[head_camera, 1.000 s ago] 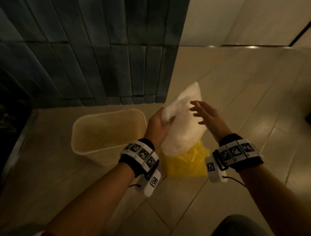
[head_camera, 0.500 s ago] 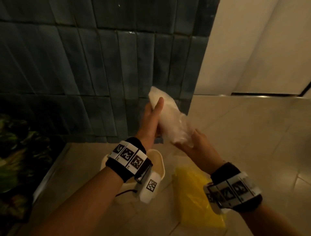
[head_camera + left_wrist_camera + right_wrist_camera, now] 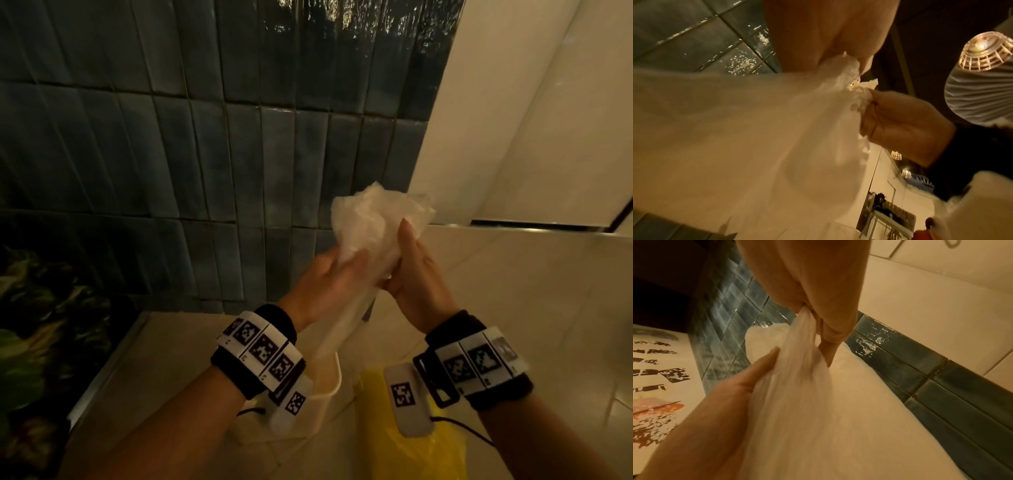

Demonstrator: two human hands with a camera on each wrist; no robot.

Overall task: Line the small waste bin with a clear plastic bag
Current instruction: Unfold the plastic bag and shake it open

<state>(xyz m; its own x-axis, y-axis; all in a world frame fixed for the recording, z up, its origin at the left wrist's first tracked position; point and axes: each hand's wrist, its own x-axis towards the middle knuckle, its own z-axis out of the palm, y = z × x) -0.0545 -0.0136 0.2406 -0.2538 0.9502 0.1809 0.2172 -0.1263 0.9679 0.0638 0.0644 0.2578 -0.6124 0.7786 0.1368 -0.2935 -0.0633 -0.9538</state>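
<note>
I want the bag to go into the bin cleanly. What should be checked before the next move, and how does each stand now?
1. Left hand grips the clear bag: ok.
2. Right hand grips the bag: ok.
3. Bag mouth opened: not ok, it is bunched between the hands.
4. Bin below the hands: ok, though mostly hidden by the left wrist.
5. Bin empty inside: cannot tell.
6. Yellow bag clear of the bin: ok, it lies beside it.

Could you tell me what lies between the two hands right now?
The clear bag: the left hand and right hand both hold its gathered upper part, seen in the head view; its lower part hangs toward the bin.
</note>
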